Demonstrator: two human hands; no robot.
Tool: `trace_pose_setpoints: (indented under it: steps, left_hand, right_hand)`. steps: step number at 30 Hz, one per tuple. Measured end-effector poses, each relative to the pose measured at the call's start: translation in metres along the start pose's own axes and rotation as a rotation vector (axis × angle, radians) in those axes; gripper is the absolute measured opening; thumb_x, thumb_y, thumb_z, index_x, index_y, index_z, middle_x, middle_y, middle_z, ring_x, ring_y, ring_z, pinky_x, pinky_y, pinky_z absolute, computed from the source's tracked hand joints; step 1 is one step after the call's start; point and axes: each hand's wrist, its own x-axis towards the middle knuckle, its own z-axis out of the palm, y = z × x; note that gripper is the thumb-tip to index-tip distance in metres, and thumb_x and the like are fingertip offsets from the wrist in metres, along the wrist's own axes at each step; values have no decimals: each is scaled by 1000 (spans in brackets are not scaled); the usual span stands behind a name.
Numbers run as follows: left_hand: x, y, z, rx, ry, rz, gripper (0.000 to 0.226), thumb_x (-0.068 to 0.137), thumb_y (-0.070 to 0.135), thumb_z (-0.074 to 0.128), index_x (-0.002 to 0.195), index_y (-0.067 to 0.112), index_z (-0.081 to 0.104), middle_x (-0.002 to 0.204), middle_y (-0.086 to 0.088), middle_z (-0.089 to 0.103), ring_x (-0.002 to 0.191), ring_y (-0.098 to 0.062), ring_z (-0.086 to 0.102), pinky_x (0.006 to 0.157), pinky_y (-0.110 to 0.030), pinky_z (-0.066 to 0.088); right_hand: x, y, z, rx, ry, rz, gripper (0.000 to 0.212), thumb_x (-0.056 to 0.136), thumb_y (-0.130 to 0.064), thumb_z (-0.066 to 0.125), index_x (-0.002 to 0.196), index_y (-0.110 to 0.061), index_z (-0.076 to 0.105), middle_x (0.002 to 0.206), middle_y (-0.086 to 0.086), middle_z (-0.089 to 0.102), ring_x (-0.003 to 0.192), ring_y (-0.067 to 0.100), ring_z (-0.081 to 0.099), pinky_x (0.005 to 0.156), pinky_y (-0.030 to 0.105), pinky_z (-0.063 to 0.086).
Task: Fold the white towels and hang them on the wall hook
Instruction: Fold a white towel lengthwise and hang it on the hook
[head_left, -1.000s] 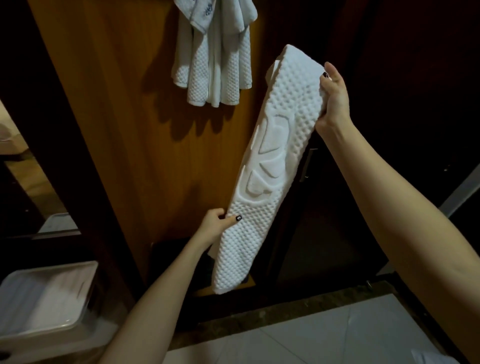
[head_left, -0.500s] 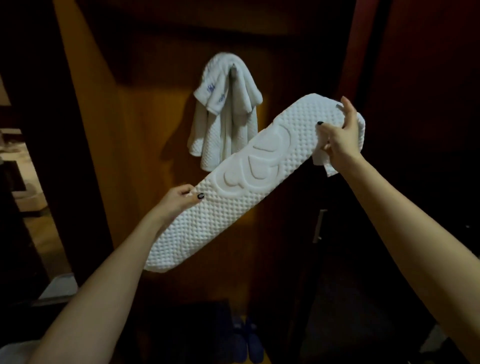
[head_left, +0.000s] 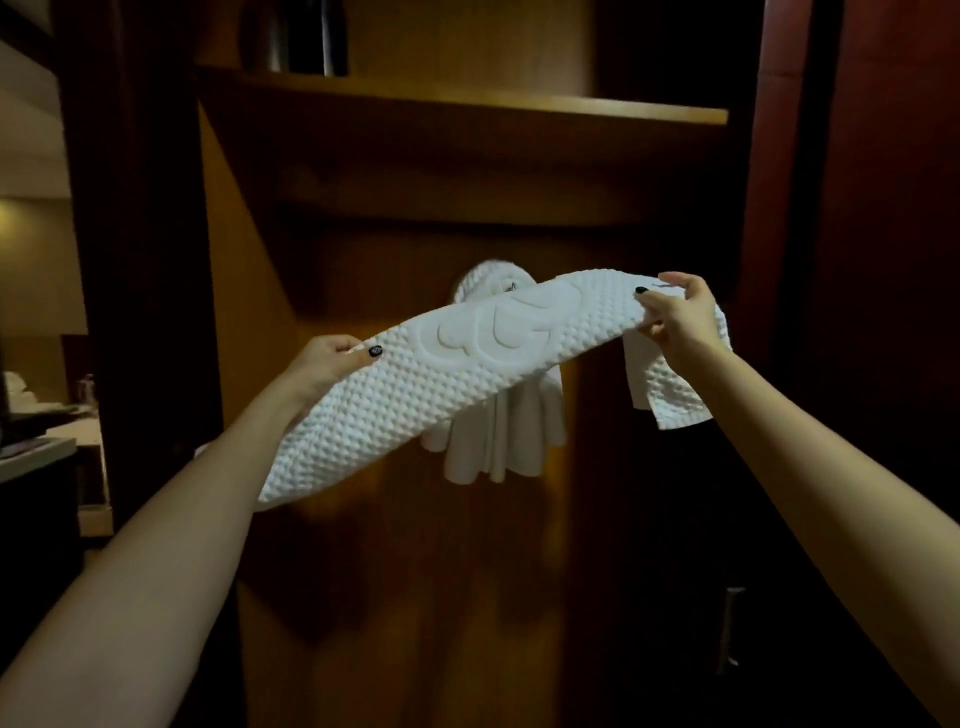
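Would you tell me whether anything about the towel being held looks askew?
Yes: beside the right hand, one loose end of the folded towel hangs down below the strip, so the fold looks uneven there.

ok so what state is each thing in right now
held towel, folded into a long strip, stretched almost level, right end drooping
left hand, gripping the strip's left part, thumb on top
right hand, pinching the strip near its right end
wall hook, occupied, only a tip shows
hung towel, draped on the wall hook, partly hidden behind the strip
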Motion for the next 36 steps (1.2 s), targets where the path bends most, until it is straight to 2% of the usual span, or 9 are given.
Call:
trace_pose_setpoints:
  steps: [12,16,21,23,25,27,32,34,36]
  left_hand:
    - [148,30,-30,24,135,158,20,79,44,71,69,27,70,72,4,70,70,-13,67,64,-28,50]
    - [201,23,-31,41,175,180,22,75,46,72,65,27,70,72,2,64,69,-12,60,66,-28,44]
    - [249,12,-34,-32,193,114,27,77,40,72,93,21,64,80,8,71,66,1,67,56,-16,50]
    - [262,4,-32,-71,204,68,41,74,40,76,107,21,61,79,9,69,68,0,67,55,-14,49]
    - [271,-7,-29,-116,194,13,52,69,39,80,113,19,61,88,3,69,77,-7,68,63,-21,53]
    - [282,-16,-27,-168,163,-36,63,65,41,82,118,17,61,101,-5,70,91,-18,69,80,-34,55]
    - [319,-13,-28,55,265,-28,55,84,45,67,132,21,55,140,-9,50,128,-28,47,108,-49,37]
    - [326,-21,-23,109,161,-82,56,88,49,60,138,26,49,147,-6,41,134,-28,40,111,-49,32]
    - [318,-39,-15,88,121,-177,55,89,47,60,135,19,50,144,-8,44,130,-29,45,110,-46,34]
  right_hand:
    - [125,15,55,-29,14,-115,23,88,-2,63,109,-8,55,83,2,54,67,9,55,47,16,46]
    - [174,37,73,-64,27,-102,16,87,-7,68,83,-14,54,71,4,50,56,13,49,41,17,41]
    - [225,66,97,-62,48,-67,10,86,0,63,86,-6,54,73,6,53,61,15,54,41,16,44]
    - [243,82,103,-27,76,9,11,83,5,62,92,-1,58,81,13,60,69,20,61,56,25,56]
    - [256,98,106,-30,117,116,19,80,2,65,99,2,60,90,17,65,79,26,66,78,40,59]
    - [266,109,107,-31,139,150,11,81,-4,68,89,-2,60,86,12,65,75,22,65,82,39,57]
    - [277,109,109,33,89,108,12,90,-16,66,80,-16,60,85,4,66,70,13,64,61,26,52]
    - [276,111,106,6,40,96,3,92,-13,62,91,-11,60,97,10,66,72,15,67,61,27,56]
    - [264,120,99,-27,3,125,21,95,-15,59,111,-4,53,99,18,67,66,19,70,53,26,58]
